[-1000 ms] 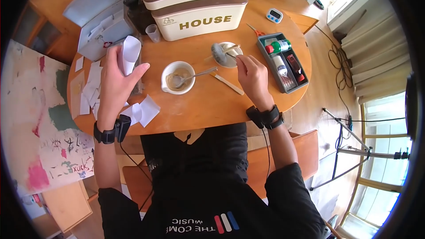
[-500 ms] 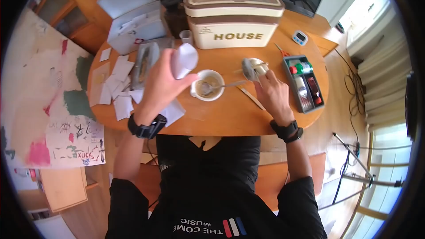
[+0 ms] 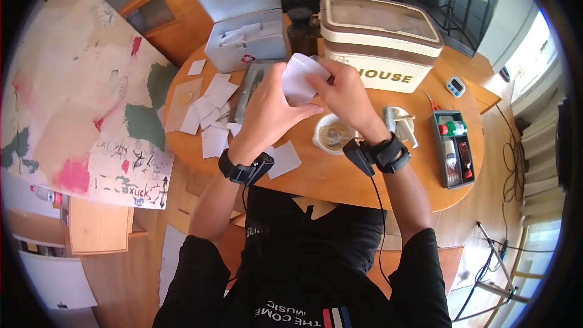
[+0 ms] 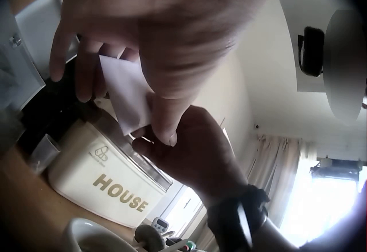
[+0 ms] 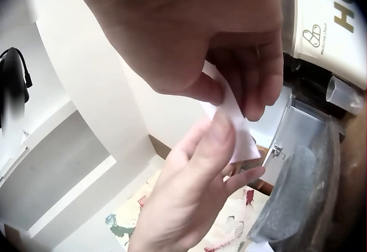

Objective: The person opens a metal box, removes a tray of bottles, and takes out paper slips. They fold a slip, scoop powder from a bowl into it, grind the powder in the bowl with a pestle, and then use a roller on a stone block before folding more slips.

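Both hands meet over the table around a piece of white paper (image 3: 299, 79), curved into a loose roll or cone. My left hand (image 3: 267, 109) holds it from the left, thumb in front and fingers behind. From the right, my right hand (image 3: 347, 94) pinches the paper's edge between thumb and fingers. The right wrist view shows the sheet (image 5: 243, 140) between the two hands. Just below them stands a white bowl (image 3: 320, 140) with a brownish substance and a spoon in it. A grey-headed tool (image 3: 388, 118) lies on a small white dish, partly behind the right wrist.
Paper sheets (image 3: 212, 106) lie scattered at the left, near an open white metal box (image 3: 243, 45). A cream chest marked HOUSE (image 3: 379, 73) stands behind the hands. At the right sit a grey tray (image 3: 451, 161) of bottles and a timer (image 3: 455, 87).
My right hand has left the grey-headed tool at the dish, moved left and taken hold of the paper. The left hand keeps holding the paper; the head view has shifted.
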The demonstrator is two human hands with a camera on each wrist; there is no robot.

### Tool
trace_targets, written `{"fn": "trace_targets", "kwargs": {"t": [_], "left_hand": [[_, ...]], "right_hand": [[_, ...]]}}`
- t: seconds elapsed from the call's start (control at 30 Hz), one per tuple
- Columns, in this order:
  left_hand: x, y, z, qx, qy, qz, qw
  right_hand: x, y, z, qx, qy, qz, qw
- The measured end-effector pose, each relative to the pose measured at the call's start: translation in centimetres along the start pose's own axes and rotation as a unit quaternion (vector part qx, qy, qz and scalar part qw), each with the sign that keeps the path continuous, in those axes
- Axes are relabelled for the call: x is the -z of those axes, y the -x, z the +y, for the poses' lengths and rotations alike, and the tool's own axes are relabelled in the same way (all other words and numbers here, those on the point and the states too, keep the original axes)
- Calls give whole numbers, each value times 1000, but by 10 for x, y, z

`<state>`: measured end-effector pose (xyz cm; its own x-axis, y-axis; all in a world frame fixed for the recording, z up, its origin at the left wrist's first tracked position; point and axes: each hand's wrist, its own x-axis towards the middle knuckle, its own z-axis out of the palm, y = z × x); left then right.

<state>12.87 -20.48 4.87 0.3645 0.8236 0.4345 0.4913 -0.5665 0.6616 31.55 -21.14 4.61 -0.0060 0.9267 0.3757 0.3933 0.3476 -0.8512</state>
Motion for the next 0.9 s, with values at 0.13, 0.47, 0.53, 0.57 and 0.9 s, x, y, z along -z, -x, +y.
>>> {"fn": "trace_targets", "kwargs": {"t": [0.13, 0.47, 0.53, 0.57, 0.9], "left_hand": [[33, -1, -36, 33, 172, -34, 984], [79, 22, -70, 127, 240, -108, 956], [82, 30, -81, 124, 261, -98, 952], [83, 36, -84, 126, 244, -82, 958], [92, 57, -71, 102, 108, -49, 988]], "right_hand": [[-8, -5, -4, -4, -39, -91, 995], [-69, -4, 1, 57, -83, -143, 985], [-75, -3, -6, 64, -81, -157, 982], [-77, -1, -11, 39, -65, -169, 983], [-105, 3, -18, 139, 7, -114, 984]]}}
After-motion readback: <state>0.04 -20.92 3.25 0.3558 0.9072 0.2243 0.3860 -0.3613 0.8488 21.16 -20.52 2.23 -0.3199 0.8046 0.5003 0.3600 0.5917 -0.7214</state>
